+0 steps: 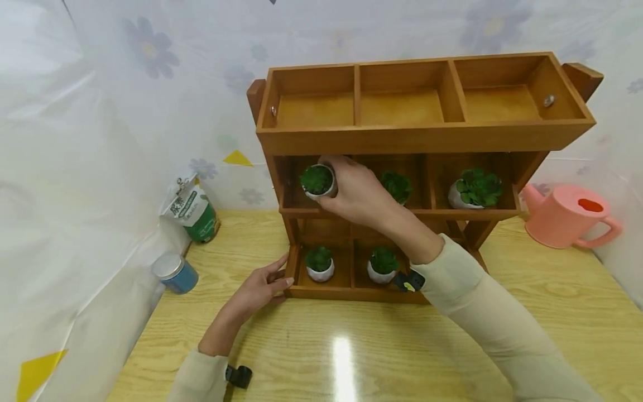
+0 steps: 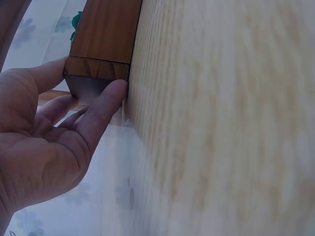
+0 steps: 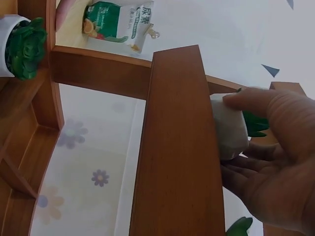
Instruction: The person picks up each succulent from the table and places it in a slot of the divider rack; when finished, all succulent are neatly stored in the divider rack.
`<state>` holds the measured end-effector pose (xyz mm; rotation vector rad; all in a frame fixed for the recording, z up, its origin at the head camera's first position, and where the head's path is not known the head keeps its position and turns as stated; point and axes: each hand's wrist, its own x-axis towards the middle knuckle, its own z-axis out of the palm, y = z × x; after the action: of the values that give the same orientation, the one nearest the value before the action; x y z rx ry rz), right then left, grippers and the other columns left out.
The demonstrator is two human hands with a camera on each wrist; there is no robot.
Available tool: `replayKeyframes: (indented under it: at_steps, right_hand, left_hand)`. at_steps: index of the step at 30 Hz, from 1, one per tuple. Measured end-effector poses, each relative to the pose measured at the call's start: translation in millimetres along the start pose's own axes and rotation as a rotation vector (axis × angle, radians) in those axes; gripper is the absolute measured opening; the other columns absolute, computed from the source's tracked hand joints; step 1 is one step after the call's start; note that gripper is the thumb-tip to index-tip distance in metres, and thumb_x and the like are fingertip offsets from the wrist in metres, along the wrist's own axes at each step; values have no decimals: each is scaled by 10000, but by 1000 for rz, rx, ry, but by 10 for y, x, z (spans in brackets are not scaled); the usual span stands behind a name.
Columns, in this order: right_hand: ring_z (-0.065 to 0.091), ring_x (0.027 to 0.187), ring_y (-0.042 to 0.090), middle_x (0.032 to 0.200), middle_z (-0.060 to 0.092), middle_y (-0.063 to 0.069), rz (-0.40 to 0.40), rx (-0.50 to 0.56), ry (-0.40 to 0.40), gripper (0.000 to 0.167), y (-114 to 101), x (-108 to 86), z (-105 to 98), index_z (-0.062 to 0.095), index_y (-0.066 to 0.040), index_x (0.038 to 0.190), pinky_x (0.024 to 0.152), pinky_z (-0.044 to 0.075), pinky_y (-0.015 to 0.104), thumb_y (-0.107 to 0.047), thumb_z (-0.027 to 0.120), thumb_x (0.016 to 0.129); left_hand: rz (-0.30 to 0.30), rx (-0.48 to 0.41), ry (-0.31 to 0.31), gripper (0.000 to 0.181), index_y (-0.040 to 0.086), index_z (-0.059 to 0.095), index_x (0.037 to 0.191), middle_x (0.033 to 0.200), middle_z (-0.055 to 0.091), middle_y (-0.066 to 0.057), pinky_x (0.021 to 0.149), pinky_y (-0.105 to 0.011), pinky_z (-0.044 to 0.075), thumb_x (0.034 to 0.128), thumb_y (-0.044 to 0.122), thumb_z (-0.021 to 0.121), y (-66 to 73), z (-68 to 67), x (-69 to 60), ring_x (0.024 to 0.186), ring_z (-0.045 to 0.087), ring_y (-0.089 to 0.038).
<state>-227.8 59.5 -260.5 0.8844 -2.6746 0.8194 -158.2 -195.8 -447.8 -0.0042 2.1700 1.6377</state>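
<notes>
In the head view my right hand point(image 1: 356, 192) grips a small potted succulent point(image 1: 317, 180) by its white pot, at the left compartment of the wooden shelf's point(image 1: 427, 137) middle tier. The right wrist view shows thumb and fingers around that white pot point(image 3: 229, 125), just behind the tier's front board point(image 3: 177, 147). My left hand point(image 1: 258, 290) touches the lower left corner of the shelf; in the left wrist view its fingers point(image 2: 106, 105) rest against the wooden corner point(image 2: 98, 69). Two more succulents point(image 1: 397, 187) point(image 1: 474, 190) stand on the middle tier, partly behind my right arm or tilted.
Two potted succulents point(image 1: 320, 263) point(image 1: 383, 264) sit in the bottom tier. The top tier point(image 1: 407, 106) has three compartments. A green and white bag point(image 1: 196, 209) and a blue jar point(image 1: 175, 272) stand left of the shelf, a pink watering can point(image 1: 567, 218) right of it.
</notes>
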Motion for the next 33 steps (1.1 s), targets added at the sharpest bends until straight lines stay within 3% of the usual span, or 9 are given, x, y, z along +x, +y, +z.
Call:
replayKeyframes:
  at_steps: [9,20,28,33]
  right_hand:
    - [623,1186,289,1288,622,143,-9,-83,-85,538,-22,117,67,491,-47,1398,975,546,463,-206,738,948]
    - [587,1266,342,1415,549,218,12,-224,-108,601,-33,93,56,467,23,1453,1003,539,491,-260,700,977]
    - [513,1378,330,1538,478,176,73,-181,-199,695,-87,3,-52,422,-14,1528,1103,473,479,-264,729,957]
    - [498,1399,323,1553,469,153,50,-168,-188,713,-101,-159,-131,406,-54,1547,1121,458,486,-301,724,959]
  left_hand:
    - [12,-11,-12,666,364,286,1595,1616,349,-214,994,-500,549,1030,237,614,-12,-4,-12,1435,448,-381]
    - [12,-14,-25,662,373,280,1594,1620,339,-215,1004,-493,544,1034,240,607,-20,-3,-2,1435,447,-380]
    - [6,-17,-22,663,367,283,1594,1621,337,-216,1003,-495,545,1034,227,608,-12,2,-3,1440,440,-383]
    - [6,-7,-12,662,376,290,1590,1622,336,-214,1001,-503,544,1031,230,612,-5,1,-1,1444,435,-381]
